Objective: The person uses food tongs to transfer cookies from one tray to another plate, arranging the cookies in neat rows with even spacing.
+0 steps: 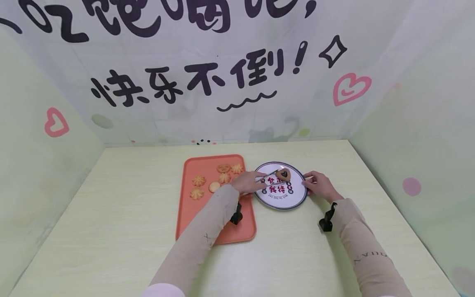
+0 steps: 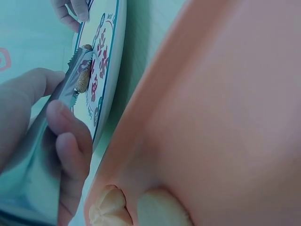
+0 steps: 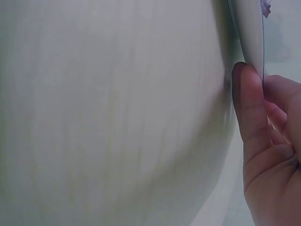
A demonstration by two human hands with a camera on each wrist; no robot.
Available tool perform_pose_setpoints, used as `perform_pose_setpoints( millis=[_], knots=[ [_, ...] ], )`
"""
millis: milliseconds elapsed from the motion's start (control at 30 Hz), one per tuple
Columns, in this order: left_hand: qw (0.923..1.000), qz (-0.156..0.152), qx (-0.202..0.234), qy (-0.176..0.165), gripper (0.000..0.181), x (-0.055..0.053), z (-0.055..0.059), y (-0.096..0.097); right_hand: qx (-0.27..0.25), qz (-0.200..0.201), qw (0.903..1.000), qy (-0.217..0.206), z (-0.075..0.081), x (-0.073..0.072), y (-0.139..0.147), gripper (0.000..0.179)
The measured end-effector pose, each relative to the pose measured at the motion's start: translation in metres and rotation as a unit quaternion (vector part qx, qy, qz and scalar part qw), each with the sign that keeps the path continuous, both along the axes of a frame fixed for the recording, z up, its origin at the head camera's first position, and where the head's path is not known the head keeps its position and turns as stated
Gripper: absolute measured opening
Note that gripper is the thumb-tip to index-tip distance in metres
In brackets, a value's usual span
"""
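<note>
Wall [image 1: 185, 117] reads "快乐不倒!", plate [image 1: 295, 199] "我待", sleeve [image 1: 365, 243] "QUA".

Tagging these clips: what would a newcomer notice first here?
Bold black lettering spans the back wall. An orange tray of cookies sits left of a white plate. The left hand holds a heart-marked cookie over it with tongs; the right hand grips its right rim.

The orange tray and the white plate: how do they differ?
The orange tray is rectangular and unpatterned; the white plate is round and dark-rimmed, with red characters. The right hand grips the white plate's edge; neither hand grips the orange tray. Both lie face up.
</note>
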State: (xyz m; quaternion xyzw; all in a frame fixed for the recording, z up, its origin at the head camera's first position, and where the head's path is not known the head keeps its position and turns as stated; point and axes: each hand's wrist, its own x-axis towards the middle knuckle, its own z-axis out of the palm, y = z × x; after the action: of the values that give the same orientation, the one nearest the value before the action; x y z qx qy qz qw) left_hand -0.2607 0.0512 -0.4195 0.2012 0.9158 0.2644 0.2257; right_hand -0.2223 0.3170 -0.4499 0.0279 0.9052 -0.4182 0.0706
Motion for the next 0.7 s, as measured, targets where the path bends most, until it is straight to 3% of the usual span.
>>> perform_pose_setpoints(
  millis=[367, 700],
  knots=[
    [0.9994, 0.01, 0.012, -0.029, 0.05, 0.0, 0.001, -0.004, -0.004, 0.005, 0.9999, 0.008, 0.0, 0.001, 0.0, 0.033],
    [0.999, -0.028, 0.022, -0.027, 0.049, 0.003, 0.012, -0.024, 0.001, 0.006, 0.9999, 0.009, 0.0, 0.001, 0.0, 0.032]
  ],
)
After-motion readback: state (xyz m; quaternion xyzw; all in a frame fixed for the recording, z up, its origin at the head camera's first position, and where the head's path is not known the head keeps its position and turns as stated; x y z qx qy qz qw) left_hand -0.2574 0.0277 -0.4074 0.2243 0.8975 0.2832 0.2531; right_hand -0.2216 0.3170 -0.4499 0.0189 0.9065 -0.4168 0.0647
